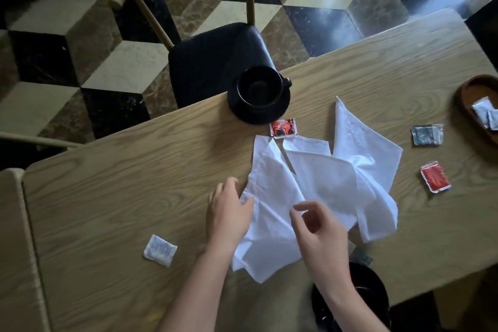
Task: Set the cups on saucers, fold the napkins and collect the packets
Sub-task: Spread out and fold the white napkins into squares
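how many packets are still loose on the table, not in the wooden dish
4: a white packet at near left, a red-black packet by the saucer, a grey packet and a red packet at right. The napkins may hide more.

A pale wooden surface with a bold wavy grain and a matt finish is seen. White cloth napkins, thin, soft and creased, are spread on it. A glossy black ceramic cup is carried by a glossy black round saucer. Crinkled, shiny foil-like packets are scattered about: a red square packet, a red-and-black printed packet, a silvery grey packet and a white paper-like packet. A dark brown oval wooden tray shows a smooth sheen. The checkered marble floor is polished and reflective. A black chair seat looks like smooth leather.
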`<state>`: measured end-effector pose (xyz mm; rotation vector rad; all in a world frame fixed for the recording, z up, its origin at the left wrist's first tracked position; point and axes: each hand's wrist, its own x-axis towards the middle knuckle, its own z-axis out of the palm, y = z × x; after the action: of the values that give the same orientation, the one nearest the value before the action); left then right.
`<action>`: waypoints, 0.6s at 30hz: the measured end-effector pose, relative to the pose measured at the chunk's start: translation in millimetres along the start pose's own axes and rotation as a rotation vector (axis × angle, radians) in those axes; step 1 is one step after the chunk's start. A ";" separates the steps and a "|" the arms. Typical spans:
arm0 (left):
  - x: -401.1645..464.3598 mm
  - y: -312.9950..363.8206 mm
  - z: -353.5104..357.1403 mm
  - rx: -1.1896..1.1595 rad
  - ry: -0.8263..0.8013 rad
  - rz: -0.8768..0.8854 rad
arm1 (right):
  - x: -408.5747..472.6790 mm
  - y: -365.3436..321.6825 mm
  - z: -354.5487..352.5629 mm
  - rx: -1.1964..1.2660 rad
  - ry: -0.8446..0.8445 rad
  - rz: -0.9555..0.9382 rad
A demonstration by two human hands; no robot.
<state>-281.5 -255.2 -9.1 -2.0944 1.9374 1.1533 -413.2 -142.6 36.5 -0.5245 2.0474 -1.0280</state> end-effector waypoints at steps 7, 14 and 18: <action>-0.7 -6.0 11.8 -0.028 -0.132 -0.129 | -58.3 34.7 19.9 0.605 0.035 0.680; -13.3 -1.1 -9.5 -0.288 -0.289 -0.102 | -71.4 36.6 34.3 0.308 -0.321 0.625; -46.0 20.7 -36.3 -0.805 -0.402 -0.163 | -87.0 10.9 32.4 -0.285 -0.359 -0.107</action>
<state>-279.3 -239.8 51.0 -1.9911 1.1930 2.3593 -334.2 -96.2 54.9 -0.9061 1.8625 -0.6444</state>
